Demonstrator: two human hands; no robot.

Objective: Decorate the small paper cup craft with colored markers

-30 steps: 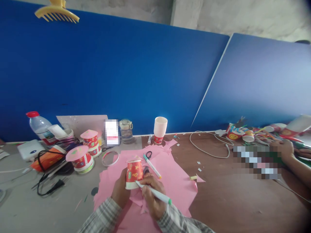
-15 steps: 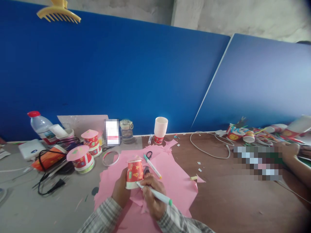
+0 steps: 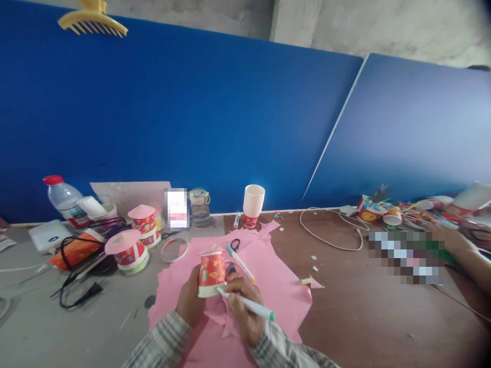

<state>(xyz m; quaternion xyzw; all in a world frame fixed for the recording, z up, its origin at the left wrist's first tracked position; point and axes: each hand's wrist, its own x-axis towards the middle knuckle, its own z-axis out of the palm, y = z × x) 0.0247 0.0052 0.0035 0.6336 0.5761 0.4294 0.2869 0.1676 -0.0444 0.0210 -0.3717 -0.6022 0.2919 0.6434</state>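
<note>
A red paper cup (image 3: 212,269) with a white rim is upside down in my left hand (image 3: 190,298), whose fingers wrap its left side. A small pink paper piece (image 3: 212,250) sits on its top. My right hand (image 3: 247,306) grips a white marker (image 3: 255,307) with a green end, and the tip touches the cup's white rim. Pink paper (image 3: 284,291) lies under both hands. Just behind the cup are a teal-capped marker (image 3: 240,262) and scissors (image 3: 235,245), partly hidden.
Two decorated cups (image 3: 126,250) (image 3: 143,225), a bottle (image 3: 65,199) and black cables (image 3: 90,294) are on the left. Stacked white cups (image 3: 253,200) and a glass jar (image 3: 200,207) stand behind. Another person's arm (image 3: 460,250) reaches in at the right, near craft scraps.
My right hand and the marker have shifted slightly right along the cup's rim. The cup has tilted a little. The other person's hand has moved left.
</note>
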